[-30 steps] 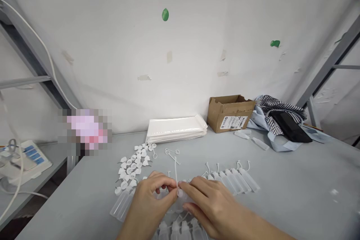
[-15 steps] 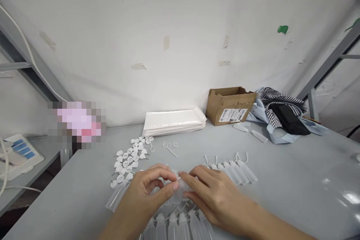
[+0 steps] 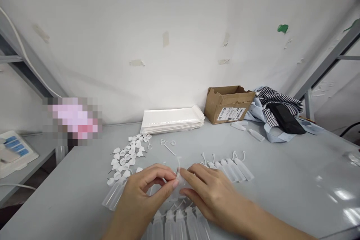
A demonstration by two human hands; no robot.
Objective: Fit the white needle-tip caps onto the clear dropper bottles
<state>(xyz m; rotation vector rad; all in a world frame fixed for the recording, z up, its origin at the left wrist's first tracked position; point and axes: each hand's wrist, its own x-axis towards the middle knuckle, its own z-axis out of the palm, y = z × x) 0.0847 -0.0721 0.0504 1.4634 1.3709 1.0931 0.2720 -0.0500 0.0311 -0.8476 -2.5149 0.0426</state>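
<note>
Item held: small clear bottle (image 3: 180,187), pinched between the fingers (image 3: 168,184) of the left hand (image 3: 140,198) and the right hand (image 3: 210,195), both sets closed on it just above the table (image 3: 281,187). A thin white strap (image 3: 178,165) stands up from the pinch.
Just below the fingers: row of bottles (image 3: 174,227), lying side by side, necks toward the hands.
Right of the fingers, near: second row (image 3: 236,168), with curled straps.
Left of and beyond the fingers: scatter of white caps (image 3: 128,157).
Well beyond the fingers, at the wall: stack of white envelopes (image 3: 171,120), cardboard box (image 3: 227,103), striped cloth (image 3: 277,105).
</note>
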